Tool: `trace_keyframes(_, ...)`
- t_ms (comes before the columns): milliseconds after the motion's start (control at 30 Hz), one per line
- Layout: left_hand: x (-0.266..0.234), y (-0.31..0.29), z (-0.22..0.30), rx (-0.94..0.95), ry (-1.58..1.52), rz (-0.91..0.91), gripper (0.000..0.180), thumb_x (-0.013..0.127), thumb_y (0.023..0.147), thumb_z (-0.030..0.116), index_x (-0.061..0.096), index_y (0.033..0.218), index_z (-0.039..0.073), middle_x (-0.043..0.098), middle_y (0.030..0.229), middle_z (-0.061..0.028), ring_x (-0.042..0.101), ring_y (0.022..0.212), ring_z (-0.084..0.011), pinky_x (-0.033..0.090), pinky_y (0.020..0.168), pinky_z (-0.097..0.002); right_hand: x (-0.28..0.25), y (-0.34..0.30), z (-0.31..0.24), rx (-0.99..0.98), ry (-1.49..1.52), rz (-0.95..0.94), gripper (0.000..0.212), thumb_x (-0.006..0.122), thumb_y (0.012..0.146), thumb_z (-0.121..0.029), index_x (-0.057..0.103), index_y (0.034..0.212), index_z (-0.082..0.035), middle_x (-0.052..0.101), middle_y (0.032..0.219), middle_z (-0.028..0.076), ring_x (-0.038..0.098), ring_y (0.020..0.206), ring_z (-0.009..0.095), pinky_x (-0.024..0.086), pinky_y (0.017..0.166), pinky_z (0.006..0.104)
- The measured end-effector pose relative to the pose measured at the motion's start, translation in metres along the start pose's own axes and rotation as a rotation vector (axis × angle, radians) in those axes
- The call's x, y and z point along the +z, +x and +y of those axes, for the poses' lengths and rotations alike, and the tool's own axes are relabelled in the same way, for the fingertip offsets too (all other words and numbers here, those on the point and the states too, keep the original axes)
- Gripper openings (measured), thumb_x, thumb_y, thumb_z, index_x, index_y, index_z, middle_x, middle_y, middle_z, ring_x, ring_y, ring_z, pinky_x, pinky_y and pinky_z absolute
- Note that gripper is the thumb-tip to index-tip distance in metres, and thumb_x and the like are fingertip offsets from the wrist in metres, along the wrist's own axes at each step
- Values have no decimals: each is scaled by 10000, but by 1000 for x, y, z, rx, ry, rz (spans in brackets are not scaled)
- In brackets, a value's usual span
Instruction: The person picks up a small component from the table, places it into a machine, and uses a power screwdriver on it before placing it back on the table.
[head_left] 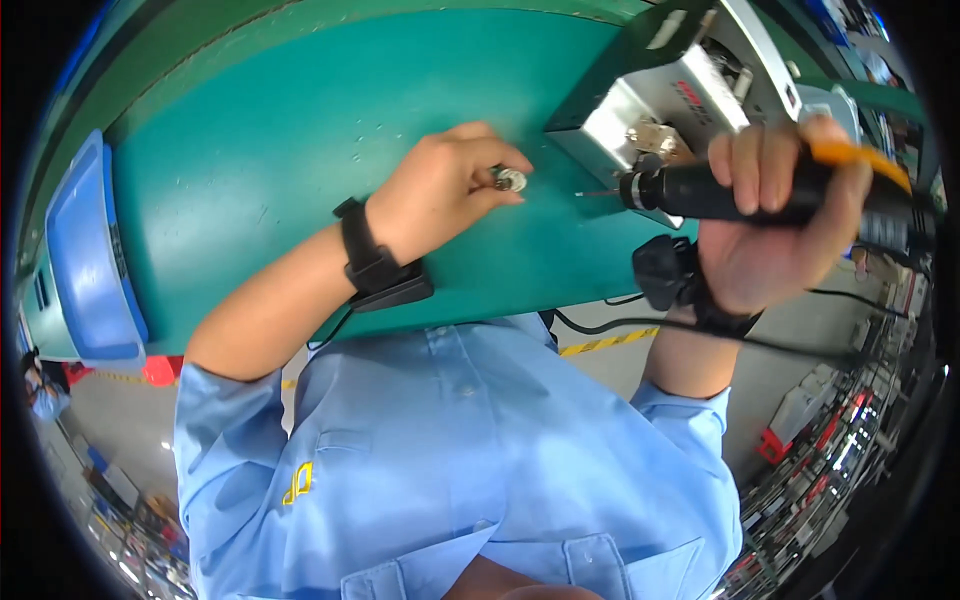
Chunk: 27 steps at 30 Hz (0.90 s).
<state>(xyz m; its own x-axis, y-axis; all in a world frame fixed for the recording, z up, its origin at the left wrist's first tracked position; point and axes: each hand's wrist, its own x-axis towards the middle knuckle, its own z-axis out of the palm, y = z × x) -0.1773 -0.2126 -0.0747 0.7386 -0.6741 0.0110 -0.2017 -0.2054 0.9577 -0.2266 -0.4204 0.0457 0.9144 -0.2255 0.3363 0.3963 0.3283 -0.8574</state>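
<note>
My left hand (pixel 432 190) is over the middle of the green bench, thumb and fingertips closed around a small round metallic part (pixel 513 180). Part of that piece is hidden by the fingers. In my right hand (pixel 765 262) is a black electric screwdriver (pixel 685 190) with an orange section at its back end. The tool lies nearly level, and its thin bit (pixel 592 193) points left toward the small part, with a gap between them. Right behind the screwdriver stands a silver and dark metal box machine (pixel 590 125), an open front showing a metal mechanism (pixel 655 138).
A blue plastic tray (pixel 88 255) sits at the bench's left end. Under my left wrist is a flat black device (pixel 402 290) with a cable. A black cord (pixel 640 322) runs below my right wrist. Tiny clear bits (pixel 360 140) lie on the green mat (pixel 250 130).
</note>
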Motion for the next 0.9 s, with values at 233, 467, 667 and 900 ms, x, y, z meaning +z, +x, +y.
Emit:
trace_keyframes(233, -3, -1, -1, 31, -50, -39, 224, 734, 735, 34, 661, 946, 52, 607, 881, -79, 619, 686, -181, 511, 616, -287, 38, -14, 23, -156, -121, -181, 416, 410, 948, -452, 500, 1045, -57, 425, 606, -5, 403, 502, 109, 356, 528, 283)
trace_keyframes(467, -1, -4, 0, 67, -40, -31, 220, 706, 751, -47, 646, 954, 15, 552, 837, -56, 575, 671, -118, 492, 609, -249, 53, -16, 34, -63, -295, -97, 435, 427, 938, -476, 469, 1049, -59, 443, 594, 17, 415, 494, 129, 366, 513, 291)
trace_keyframes(667, 0, -5, 1, 44, -83, -27, 183, 710, 736, 19, 654, 909, 38, 600, 838, -106, 621, 723, -251, 506, 640, -338, 44, -12, 33, -84, -209, -293, 442, 440, 936, -481, 451, 1050, -55, 450, 599, 18, 424, 496, 124, 362, 509, 280)
trace_keyframes(900, 0, -6, 2, 28, -116, -39, 176, 704, 735, 5, 650, 900, 34, 597, 833, -111, 626, 739, -264, 508, 643, -350, 44, -11, 35, -155, -162, -317, 444, 469, 930, -483, 446, 1048, -55, 459, 607, 16, 424, 492, 108, 355, 502, 253)
